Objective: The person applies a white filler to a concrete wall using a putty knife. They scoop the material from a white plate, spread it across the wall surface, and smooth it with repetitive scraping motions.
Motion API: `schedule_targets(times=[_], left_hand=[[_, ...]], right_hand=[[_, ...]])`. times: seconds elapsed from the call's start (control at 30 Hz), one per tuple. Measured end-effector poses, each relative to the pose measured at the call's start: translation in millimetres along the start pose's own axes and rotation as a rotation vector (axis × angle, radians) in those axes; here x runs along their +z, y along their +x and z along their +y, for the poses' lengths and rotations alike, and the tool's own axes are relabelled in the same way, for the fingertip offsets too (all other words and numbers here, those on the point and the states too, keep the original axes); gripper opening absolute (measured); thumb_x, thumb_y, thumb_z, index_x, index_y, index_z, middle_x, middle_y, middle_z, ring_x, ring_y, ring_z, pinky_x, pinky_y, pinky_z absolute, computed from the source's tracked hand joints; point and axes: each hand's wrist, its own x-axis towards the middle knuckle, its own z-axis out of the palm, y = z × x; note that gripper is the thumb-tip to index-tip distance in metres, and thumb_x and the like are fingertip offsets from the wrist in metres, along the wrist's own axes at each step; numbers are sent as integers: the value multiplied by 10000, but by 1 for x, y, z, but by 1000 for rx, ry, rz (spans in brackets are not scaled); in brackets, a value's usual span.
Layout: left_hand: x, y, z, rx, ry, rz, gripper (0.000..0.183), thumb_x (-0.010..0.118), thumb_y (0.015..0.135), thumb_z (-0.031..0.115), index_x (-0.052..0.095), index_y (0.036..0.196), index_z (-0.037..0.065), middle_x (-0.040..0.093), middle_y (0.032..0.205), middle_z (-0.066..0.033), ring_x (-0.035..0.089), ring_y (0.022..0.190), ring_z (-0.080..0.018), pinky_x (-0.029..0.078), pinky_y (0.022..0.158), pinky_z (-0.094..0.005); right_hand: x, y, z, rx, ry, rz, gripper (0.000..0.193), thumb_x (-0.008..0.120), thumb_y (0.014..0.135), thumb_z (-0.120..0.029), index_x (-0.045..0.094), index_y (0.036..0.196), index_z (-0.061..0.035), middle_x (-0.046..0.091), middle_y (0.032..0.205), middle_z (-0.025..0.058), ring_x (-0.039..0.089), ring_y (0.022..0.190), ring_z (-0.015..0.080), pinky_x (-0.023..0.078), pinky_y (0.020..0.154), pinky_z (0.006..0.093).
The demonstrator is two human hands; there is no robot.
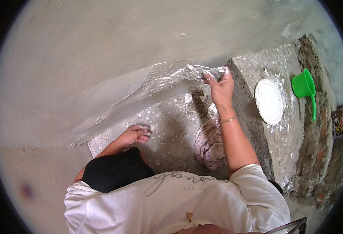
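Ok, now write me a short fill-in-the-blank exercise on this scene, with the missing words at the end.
1. The higher hand in the picture, beside the white-smeared wall, is the person's ____ one.
2. A thin bracelet circles that arm at the ____.
3. The dipper is coloured ____.
4. In the picture, the round white thing lies to the ____ of the dipper.

Missing words: right; wrist; green; left.

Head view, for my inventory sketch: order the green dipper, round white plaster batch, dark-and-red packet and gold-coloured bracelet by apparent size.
Largest to smallest:
1. Round white plaster batch
2. Green dipper, counting its handle
3. Dark-and-red packet
4. Gold-coloured bracelet
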Motion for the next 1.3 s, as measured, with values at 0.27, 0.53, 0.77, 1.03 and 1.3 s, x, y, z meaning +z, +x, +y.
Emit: schedule_targets(times=[0.27,0.53,0.77,1.03,1.3], left_hand=[[5,4,2,-16,25,-13,301,507,936,161,488,1188,-3,600,1054,-132,609,897,-220,523,793,-344],[6,4,0,-42,30,10,294,504,932,133,482,1188,-9,592,1064,-138,611,896,-227,532,773,-332],[3,2,0,-39,-24,47,240,517,932,159,550,1115,8,620,1016,-103,619,855,-185,531,756,-323],[1,5,-4,-10,-13,37,244,512,933,151,538,1134,13,619,1019,-104,617,853,-186,535,755,-320],[4,4,-1,-41,-14,47,281,516,922,116,494,1165,-24,593,1059,-132,607,887,-214,528,783,-337]], right_hand=[[-4,1,14,20,10,-19,419,677,741,38,475,1107,61,577,1085,136,531,1006,173,426,882,299],[-4,2,11,-20,-48,-3,421,694,740,-3,479,1097,58,596,1040,138,551,974,188,440,849,293],[-5,-2,6,103,-66,-36,429,696,729,4,482,1096,64,583,1058,180,538,1016,190,421,877,303],[1,-10,7,-12,-52,-1,393,698,728,4,492,1058,63,599,981,150,552,937,191,437,853,319],[15,-23,18,-191,-331,-122,214,693,786,-66,484,832,-53,587,751,38,561,667,116,468,592,270]])
